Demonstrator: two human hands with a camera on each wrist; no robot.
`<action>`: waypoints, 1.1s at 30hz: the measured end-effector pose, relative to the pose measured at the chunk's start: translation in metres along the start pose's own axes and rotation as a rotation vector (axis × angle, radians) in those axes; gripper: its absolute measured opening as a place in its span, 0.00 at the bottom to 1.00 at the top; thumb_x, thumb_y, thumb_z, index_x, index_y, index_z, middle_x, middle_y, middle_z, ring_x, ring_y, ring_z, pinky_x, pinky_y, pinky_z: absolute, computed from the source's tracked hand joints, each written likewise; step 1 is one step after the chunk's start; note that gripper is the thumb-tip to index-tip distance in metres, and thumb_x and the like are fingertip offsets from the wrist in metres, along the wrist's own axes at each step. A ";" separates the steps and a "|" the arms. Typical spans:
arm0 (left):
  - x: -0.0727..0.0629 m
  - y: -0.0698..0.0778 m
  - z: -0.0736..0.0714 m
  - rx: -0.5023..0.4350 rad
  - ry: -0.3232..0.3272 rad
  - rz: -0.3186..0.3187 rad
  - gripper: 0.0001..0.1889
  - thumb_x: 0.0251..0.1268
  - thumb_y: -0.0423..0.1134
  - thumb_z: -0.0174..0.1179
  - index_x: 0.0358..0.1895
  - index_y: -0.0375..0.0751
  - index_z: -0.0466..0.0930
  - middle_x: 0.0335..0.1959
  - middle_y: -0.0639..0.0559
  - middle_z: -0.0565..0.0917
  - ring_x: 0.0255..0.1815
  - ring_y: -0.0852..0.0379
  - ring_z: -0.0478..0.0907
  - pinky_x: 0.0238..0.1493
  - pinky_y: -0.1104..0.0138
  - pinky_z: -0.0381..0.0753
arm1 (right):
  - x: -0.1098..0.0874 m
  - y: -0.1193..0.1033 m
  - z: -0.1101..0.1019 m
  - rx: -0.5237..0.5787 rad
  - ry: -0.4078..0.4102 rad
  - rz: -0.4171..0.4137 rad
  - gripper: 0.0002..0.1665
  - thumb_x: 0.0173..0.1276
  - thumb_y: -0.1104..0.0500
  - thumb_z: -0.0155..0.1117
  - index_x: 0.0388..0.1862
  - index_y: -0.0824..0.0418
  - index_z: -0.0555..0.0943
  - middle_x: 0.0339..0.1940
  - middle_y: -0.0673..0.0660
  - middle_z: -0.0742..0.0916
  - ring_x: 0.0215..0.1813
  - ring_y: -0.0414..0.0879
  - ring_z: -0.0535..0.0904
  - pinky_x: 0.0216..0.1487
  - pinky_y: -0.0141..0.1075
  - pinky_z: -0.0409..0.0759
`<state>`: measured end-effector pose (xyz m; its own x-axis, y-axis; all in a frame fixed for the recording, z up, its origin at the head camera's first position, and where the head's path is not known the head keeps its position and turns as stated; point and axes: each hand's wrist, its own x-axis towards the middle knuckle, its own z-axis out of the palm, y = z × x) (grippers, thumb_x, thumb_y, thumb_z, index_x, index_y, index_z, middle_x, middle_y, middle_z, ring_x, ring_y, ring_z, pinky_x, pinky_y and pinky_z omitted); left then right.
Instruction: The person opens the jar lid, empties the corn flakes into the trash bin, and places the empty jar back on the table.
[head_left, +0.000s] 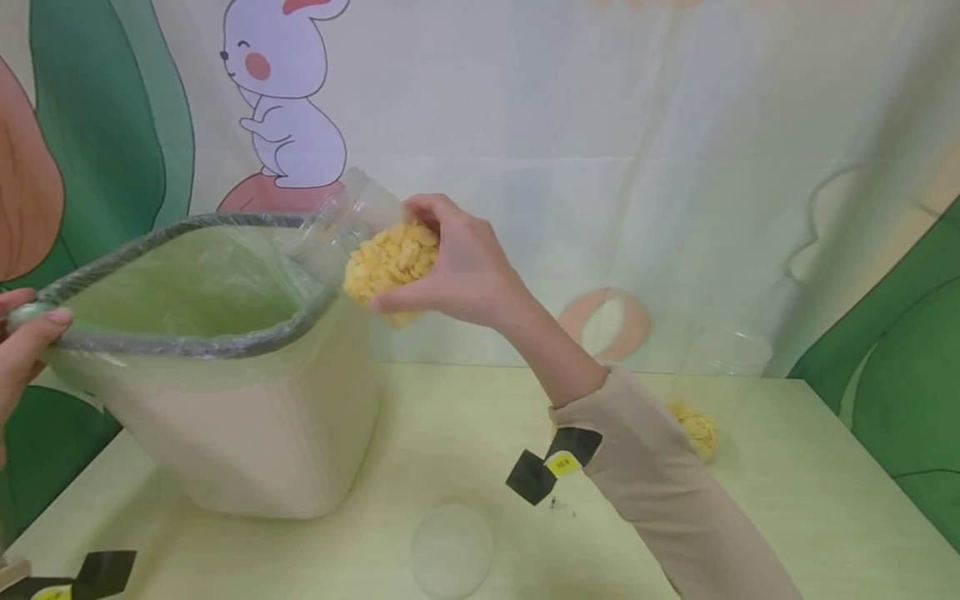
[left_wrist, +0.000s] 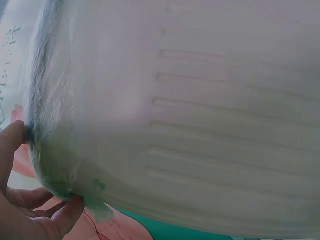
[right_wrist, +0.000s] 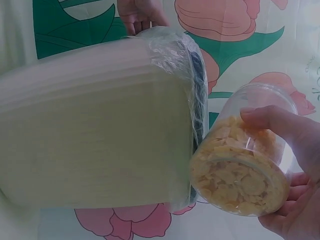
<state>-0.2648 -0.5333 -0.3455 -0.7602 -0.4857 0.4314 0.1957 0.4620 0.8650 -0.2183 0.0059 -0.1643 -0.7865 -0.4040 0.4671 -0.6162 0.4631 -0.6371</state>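
A pale waste bin (head_left: pixel 255 433) with a dark grey rim is lined with a thin clear-green plastic bag (head_left: pixel 187 283). My left hand (head_left: pixel 26 346) grips the bin's rim at its left corner, fingers over the bag; the left wrist view shows the thumb and fingers (left_wrist: pixel 67 215) on that corner. In my right hand (head_left: pixel 468 271) is a clear plastic jar (head_left: pixel 333 229), tilted with its mouth over the bin's right rim. Yellow flakes (head_left: pixel 393 258) lie toward the jar's bottom end, also visible through its base in the right wrist view.
A second clear jar (head_left: pixel 727 354) with yellow flakes (head_left: pixel 697 429) stands at the back right, partly behind my right sleeve (head_left: pixel 667 467). Near the front of the table (head_left: pixel 405 467) lies a clear round lid (head_left: pixel 452 550). A printed curtain (head_left: pixel 525 108) hangs behind.
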 end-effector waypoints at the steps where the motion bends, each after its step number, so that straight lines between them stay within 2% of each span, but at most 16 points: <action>1: 0.000 -0.002 0.000 -0.008 0.016 -0.005 0.30 0.56 0.41 0.63 0.64 0.56 0.65 0.56 0.63 0.69 0.48 0.69 0.68 0.38 0.85 0.70 | 0.001 -0.001 0.000 -0.008 0.001 -0.002 0.49 0.36 0.54 0.79 0.59 0.62 0.67 0.53 0.53 0.77 0.50 0.41 0.72 0.47 0.28 0.74; 3: 0.002 -0.006 0.000 -0.016 0.045 -0.010 0.29 0.54 0.41 0.65 0.62 0.55 0.67 0.55 0.61 0.71 0.48 0.68 0.69 0.37 0.83 0.71 | 0.004 -0.002 0.002 -0.018 0.002 0.000 0.49 0.37 0.53 0.79 0.59 0.62 0.67 0.54 0.53 0.77 0.50 0.41 0.72 0.47 0.27 0.73; 8: 0.006 -0.012 0.002 -0.017 0.100 -0.016 0.28 0.51 0.43 0.67 0.59 0.55 0.71 0.52 0.60 0.74 0.43 0.67 0.71 0.27 0.83 0.72 | 0.011 -0.003 0.005 -0.025 0.001 0.005 0.49 0.37 0.52 0.79 0.59 0.61 0.67 0.53 0.53 0.77 0.47 0.41 0.72 0.45 0.26 0.74; 18: 0.003 -0.011 0.002 -0.014 0.122 -0.016 0.27 0.51 0.44 0.67 0.57 0.54 0.73 0.50 0.60 0.75 0.41 0.67 0.71 0.26 0.82 0.72 | 0.025 -0.007 0.006 -0.077 -0.007 -0.020 0.49 0.38 0.52 0.78 0.60 0.63 0.67 0.52 0.54 0.77 0.45 0.41 0.72 0.42 0.25 0.73; 25: 0.007 -0.015 0.001 -0.017 0.123 -0.023 0.27 0.50 0.43 0.68 0.58 0.54 0.73 0.51 0.60 0.75 0.42 0.66 0.71 0.26 0.83 0.72 | 0.033 -0.010 0.005 -0.132 -0.030 -0.027 0.49 0.38 0.52 0.77 0.60 0.63 0.66 0.48 0.52 0.78 0.41 0.41 0.72 0.38 0.25 0.73; 27: -0.001 -0.004 0.003 -0.020 0.115 -0.010 0.27 0.51 0.43 0.67 0.57 0.55 0.73 0.50 0.61 0.75 0.41 0.67 0.70 0.26 0.83 0.72 | 0.035 -0.011 0.005 -0.148 -0.035 -0.025 0.48 0.38 0.52 0.77 0.59 0.62 0.66 0.46 0.52 0.78 0.39 0.41 0.72 0.37 0.26 0.73; 28: -0.008 0.006 0.006 -0.020 0.114 -0.006 0.26 0.52 0.43 0.67 0.57 0.55 0.73 0.49 0.61 0.75 0.41 0.68 0.70 0.26 0.83 0.72 | 0.036 -0.012 0.005 -0.157 -0.037 -0.025 0.49 0.38 0.52 0.77 0.60 0.62 0.66 0.46 0.52 0.78 0.39 0.41 0.72 0.36 0.26 0.72; 29: -0.016 0.018 0.008 -0.020 0.112 0.003 0.25 0.53 0.43 0.66 0.57 0.55 0.73 0.47 0.63 0.75 0.40 0.69 0.70 0.26 0.84 0.71 | 0.036 -0.012 0.005 -0.168 -0.040 -0.024 0.49 0.38 0.52 0.77 0.60 0.62 0.66 0.46 0.52 0.78 0.39 0.41 0.71 0.36 0.26 0.72; 31: -0.038 0.056 0.016 -0.016 0.118 -0.056 0.24 0.55 0.41 0.63 0.58 0.53 0.72 0.45 0.64 0.74 0.39 0.70 0.69 0.32 0.83 0.72 | 0.037 -0.014 0.005 -0.191 -0.052 -0.024 0.49 0.38 0.52 0.76 0.61 0.62 0.65 0.46 0.52 0.77 0.39 0.41 0.71 0.36 0.26 0.72; 33: -0.051 0.074 0.019 -0.015 0.120 -0.048 0.23 0.57 0.40 0.62 0.58 0.53 0.72 0.43 0.66 0.74 0.38 0.72 0.69 0.33 0.84 0.71 | 0.038 -0.017 0.005 -0.214 -0.068 -0.028 0.50 0.38 0.51 0.76 0.61 0.62 0.64 0.46 0.52 0.77 0.39 0.41 0.71 0.37 0.26 0.72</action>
<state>-0.2233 -0.4598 -0.3081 -0.6894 -0.5929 0.4161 0.1703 0.4256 0.8887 -0.2374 -0.0216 -0.1386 -0.7687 -0.4684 0.4357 -0.6384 0.6047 -0.4762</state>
